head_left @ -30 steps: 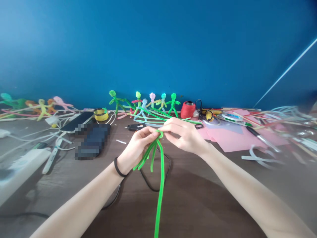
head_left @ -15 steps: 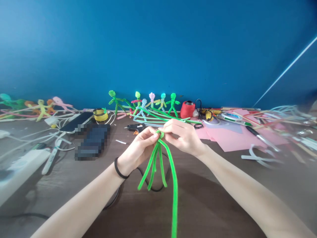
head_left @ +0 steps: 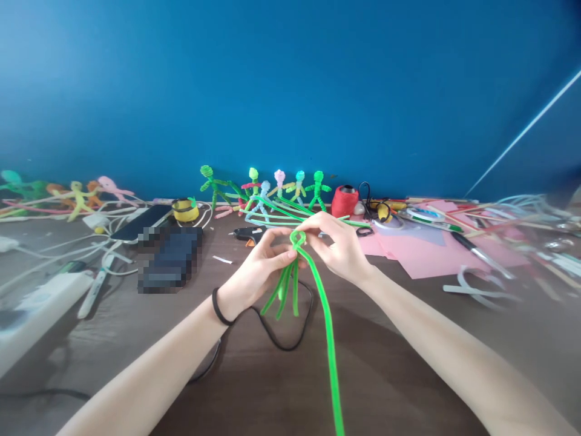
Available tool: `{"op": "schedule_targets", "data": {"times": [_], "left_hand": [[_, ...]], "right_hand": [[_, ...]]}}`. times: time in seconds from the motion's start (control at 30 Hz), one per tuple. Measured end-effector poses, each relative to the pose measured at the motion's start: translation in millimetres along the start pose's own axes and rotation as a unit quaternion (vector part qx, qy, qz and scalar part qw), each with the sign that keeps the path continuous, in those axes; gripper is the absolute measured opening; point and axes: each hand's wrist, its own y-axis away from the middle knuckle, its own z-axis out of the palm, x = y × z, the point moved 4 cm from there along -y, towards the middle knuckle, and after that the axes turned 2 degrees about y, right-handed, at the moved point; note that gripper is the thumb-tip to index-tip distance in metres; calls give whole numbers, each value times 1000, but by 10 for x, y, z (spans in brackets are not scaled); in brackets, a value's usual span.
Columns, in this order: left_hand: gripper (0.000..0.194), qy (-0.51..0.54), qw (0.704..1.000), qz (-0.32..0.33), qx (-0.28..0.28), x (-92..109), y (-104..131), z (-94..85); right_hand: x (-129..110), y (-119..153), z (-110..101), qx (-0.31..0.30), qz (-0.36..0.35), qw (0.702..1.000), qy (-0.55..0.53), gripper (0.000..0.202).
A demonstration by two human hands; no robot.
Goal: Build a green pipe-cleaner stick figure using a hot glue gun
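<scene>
Bright green pipe cleaners are bunched together between my hands, with a small loop at the top. Several short ends hang below the loop, and one long strand curves down past the lower edge of view. My left hand pinches the bunch just under the loop, thumb toward me. At the loop's right side, the fingers of my right hand are closed on the green pipe cleaner; their tips are partly hidden. A black band circles my left wrist.
Pipe-cleaner figures stand along the blue wall, beside loose green stems. A glue gun lies behind my left hand. Phones, cables and a power strip are at left; pink paper and a pen at right.
The loop has come into clearer view between my fingers. The short ends have risen and tilted, and the long strand has swung slightly right. My right hand has shifted slightly.
</scene>
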Motion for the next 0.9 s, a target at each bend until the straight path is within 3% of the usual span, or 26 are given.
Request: {"op": "schedule_targets", "data": {"times": [0.1,0.3,0.47,0.6,0.8,0.9], "left_hand": [[15,-46,998,-26,20,-43,-17,-33],[17,-144,980,62,126,67,-10,-84],[15,-258,947,116,152,123,1,-99],[11,-346,908,166,167,125,20,-122],[14,-490,827,225,161,175,74,-62],[17,-549,786,236,161,197,88,-28]], "right_hand": [[51,2,22,-11,53,998,-37,13],[155,-4,75,-72,196,966,-152,12],[125,3,150,-160,230,942,-186,15],[132,15,169,-156,232,943,-179,13],[166,17,167,-165,249,937,-179,12],[169,0,110,-125,240,952,-143,13]]}}
